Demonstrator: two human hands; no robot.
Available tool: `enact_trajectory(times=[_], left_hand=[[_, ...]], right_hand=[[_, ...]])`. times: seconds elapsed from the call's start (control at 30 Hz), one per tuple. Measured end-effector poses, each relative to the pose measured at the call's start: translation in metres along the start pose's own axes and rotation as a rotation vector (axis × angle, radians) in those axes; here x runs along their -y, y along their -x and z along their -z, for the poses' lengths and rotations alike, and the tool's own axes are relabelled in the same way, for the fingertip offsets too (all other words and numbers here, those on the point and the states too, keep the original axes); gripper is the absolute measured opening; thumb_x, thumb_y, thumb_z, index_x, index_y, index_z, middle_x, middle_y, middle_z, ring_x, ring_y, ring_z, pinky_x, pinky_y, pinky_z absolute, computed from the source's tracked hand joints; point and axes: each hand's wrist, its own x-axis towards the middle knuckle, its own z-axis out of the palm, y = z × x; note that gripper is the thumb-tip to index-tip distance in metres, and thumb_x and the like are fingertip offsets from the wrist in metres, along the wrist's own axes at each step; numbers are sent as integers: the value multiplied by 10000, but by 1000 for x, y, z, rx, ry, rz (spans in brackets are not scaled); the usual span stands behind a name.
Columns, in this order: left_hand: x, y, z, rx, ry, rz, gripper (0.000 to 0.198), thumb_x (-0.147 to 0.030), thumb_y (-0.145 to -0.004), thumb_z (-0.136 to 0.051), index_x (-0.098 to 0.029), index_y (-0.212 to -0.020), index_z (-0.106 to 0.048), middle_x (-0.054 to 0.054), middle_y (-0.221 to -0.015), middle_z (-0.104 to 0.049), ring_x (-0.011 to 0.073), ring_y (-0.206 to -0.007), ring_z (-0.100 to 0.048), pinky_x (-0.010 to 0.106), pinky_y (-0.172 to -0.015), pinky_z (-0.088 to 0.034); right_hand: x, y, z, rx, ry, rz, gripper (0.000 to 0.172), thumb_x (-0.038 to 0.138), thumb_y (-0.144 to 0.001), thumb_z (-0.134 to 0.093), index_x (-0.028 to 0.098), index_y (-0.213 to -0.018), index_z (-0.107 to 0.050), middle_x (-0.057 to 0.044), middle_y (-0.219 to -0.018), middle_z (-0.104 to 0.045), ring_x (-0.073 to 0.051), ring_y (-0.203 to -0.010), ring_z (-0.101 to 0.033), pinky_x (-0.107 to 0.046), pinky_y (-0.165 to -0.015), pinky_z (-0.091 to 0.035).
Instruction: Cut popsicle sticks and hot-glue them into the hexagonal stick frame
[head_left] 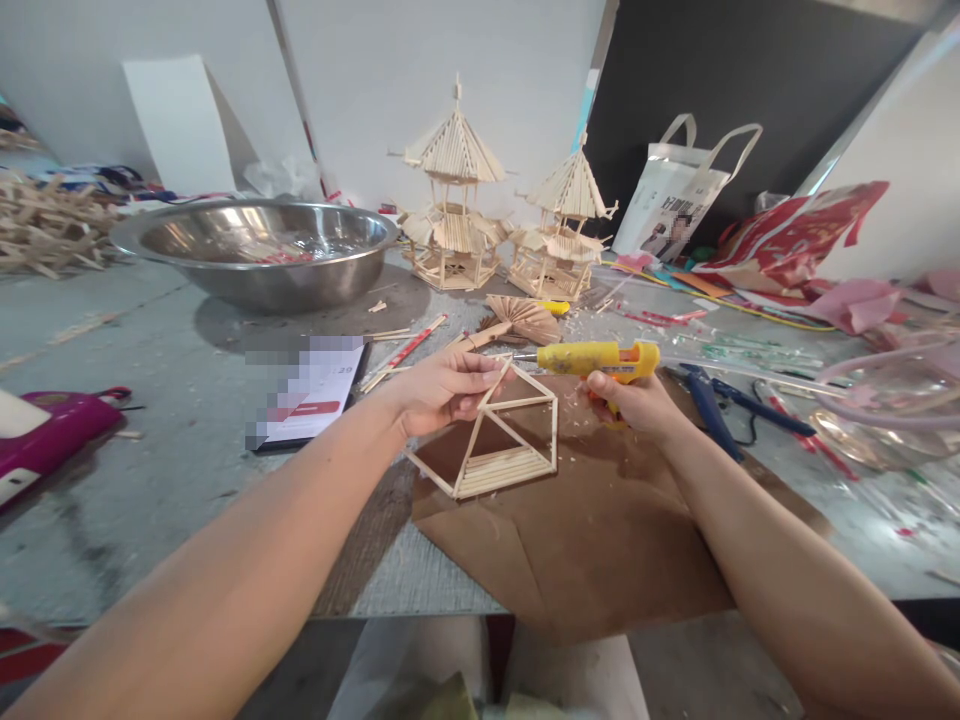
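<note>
A six-sided wooden stick frame is tilted above brown paper, one of its wedges filled with sticks laid side by side. My left hand pinches this frame at its upper left. In my right hand is a yellow glue gun, its nozzle pointing left at the frame's top corner. A clear glue stick runs out of the gun's back end. Whether the nozzle touches the wood I cannot tell.
Two wooden stick pagodas stand behind, beside a steel basin. A phone lies left of the frame. Blue-handled pliers are by my right wrist. A purple tool sits far left, a white bag back right.
</note>
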Motion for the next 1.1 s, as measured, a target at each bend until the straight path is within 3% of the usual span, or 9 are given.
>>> enact_trajectory(times=[0.27, 0.4, 0.63, 0.9, 1.1], left_hand=[[-2, 1, -3, -34, 8, 11, 165, -155, -586, -675, -97, -732, -624, 34, -701, -565, 1, -429, -350, 133, -359, -198], [0, 1, -4, -31, -37, 29, 155, -193, -581, -685, -113, -691, -610, 14, -642, -551, -1, -408, -323, 142, -353, -181], [-1, 4, -7, -55, -418, 87, 173, -261, -593, -664, -127, -696, -630, -23, -511, -492, 16, -381, -270, 181, -367, -147], [0, 4, -9, -152, -958, 100, 176, -304, -575, -625, -182, -691, -674, -7, -624, -619, 99, -573, -482, 202, -572, -328], [5, 0, -9, -75, -1144, 119, 201, -288, -598, -590, -176, -738, -681, 11, -671, -650, 117, -600, -513, 201, -572, -342]], right_hand=[[0, 0, 0, 8, -4, 11, 423, 599, -518, -614, 190, -526, -503, 14, -459, -508, -56, -327, -370, -208, -296, -279], [-2, -1, 0, -23, -2, 20, 417, 589, -536, -610, 187, -532, -498, 20, -454, -496, -52, -328, -369, -203, -300, -278], [-4, -3, 1, -32, 2, 35, 388, 573, -571, -598, 198, -537, -504, 15, -486, -509, -57, -344, -373, -212, -310, -288], [-5, -5, 3, -6, 19, 18, 390, 573, -550, -609, 195, -534, -512, 17, -480, -515, -57, -343, -365, -212, -314, -281], [-6, -5, 2, -10, 19, -4, 393, 561, -545, -620, 183, -573, -518, 22, -494, -528, -46, -330, -365, -201, -305, -279]])
